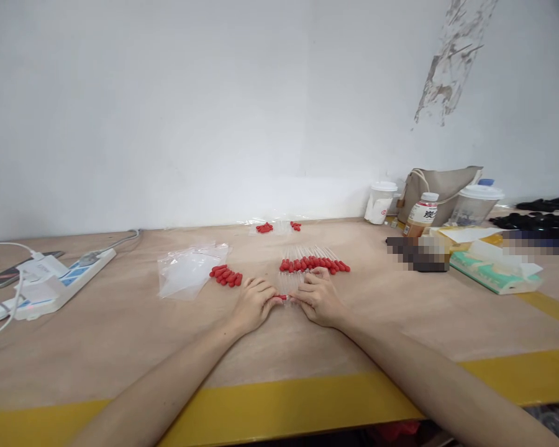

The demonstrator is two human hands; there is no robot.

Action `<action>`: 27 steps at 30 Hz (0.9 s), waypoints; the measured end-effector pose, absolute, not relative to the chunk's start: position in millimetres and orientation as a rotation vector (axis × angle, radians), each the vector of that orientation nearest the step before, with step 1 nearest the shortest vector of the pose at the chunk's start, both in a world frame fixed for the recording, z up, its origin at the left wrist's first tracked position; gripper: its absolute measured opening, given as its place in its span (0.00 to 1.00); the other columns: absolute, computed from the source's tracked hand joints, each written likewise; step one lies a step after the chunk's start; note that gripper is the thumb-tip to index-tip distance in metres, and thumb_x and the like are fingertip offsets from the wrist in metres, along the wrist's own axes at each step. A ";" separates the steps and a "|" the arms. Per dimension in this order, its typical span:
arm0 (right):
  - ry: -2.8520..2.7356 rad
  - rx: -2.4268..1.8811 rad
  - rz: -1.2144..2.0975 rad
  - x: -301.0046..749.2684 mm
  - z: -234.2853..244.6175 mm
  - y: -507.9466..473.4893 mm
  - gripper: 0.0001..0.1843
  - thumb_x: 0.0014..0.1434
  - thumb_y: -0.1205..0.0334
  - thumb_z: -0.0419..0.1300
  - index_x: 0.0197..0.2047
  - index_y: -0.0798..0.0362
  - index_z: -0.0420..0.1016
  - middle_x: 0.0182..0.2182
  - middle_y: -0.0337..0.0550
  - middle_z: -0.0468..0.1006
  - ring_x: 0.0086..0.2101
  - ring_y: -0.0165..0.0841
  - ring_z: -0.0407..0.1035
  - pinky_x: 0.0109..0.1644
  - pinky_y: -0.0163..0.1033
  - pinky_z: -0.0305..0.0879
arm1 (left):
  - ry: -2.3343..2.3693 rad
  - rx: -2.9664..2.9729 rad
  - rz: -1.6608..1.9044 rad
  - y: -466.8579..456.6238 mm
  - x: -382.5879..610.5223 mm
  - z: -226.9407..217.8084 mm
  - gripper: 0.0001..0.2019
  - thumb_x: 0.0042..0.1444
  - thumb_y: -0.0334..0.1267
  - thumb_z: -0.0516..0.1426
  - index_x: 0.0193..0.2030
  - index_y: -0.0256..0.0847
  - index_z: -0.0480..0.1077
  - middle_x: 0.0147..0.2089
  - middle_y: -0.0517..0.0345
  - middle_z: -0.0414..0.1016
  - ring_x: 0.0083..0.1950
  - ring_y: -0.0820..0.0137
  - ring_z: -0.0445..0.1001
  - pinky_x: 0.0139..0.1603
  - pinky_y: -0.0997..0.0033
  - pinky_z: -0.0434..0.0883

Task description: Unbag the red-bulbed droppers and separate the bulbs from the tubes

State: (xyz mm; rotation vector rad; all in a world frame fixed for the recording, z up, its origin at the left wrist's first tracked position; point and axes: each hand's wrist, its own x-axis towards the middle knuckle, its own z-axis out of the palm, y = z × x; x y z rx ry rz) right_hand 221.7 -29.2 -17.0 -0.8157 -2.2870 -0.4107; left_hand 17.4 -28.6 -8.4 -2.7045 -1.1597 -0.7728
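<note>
My left hand [254, 303] and my right hand [319, 298] rest on the wooden table [121, 335], fingers curled and meeting in the middle. Between their fingertips they pinch a small red-capped clear dropper [282, 297]. Just beyond my right hand lies a row of several clear droppers with red bulbs [314, 264]. A loose pile of red rubber bulbs [226, 275] lies beyond my left hand, next to a stack of clear plastic bags [189, 273].
A white power strip [63, 282] with cables and a phone sits at the left. More red bulbs [264, 228] lie near the wall. At the right stand cups [381, 202], a bottle [422, 214], a bag [442, 186] and a tissue pack [494, 270]. A yellow strip edges the table front.
</note>
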 end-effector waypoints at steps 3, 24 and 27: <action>-2.294 -0.808 -0.407 223.4 -17.6 -30.2 0.12 0.59 0.61 0.49 0.32 0.48 0.74 0.20 0.36 0.69 0.30 0.29 0.57 0.48 0.44 0.43 | -1.140 -2.719 -0.754 -29.9 17.5 -7.5 0.15 0.59 0.44 0.46 0.30 0.42 0.70 0.32 0.56 0.72 0.38 0.67 0.65 0.43 0.65 0.56; -2.294 -0.849 -0.336 226.6 -18.5 -34.6 0.13 0.58 0.59 0.49 0.31 0.48 0.74 0.18 0.37 0.70 0.29 0.30 0.57 0.45 0.43 0.44 | -1.066 -2.813 -0.761 -34.0 22.9 -4.9 0.14 0.59 0.37 0.44 0.29 0.41 0.69 0.31 0.54 0.71 0.39 0.66 0.64 0.43 0.64 0.59; -2.283 -0.853 -0.312 233.9 -17.8 -31.1 0.13 0.58 0.59 0.50 0.30 0.47 0.75 0.18 0.37 0.71 0.29 0.30 0.58 0.46 0.43 0.45 | -1.059 -2.805 -0.759 -33.4 17.3 -4.4 0.14 0.58 0.35 0.44 0.29 0.41 0.68 0.31 0.54 0.71 0.38 0.66 0.63 0.42 0.65 0.59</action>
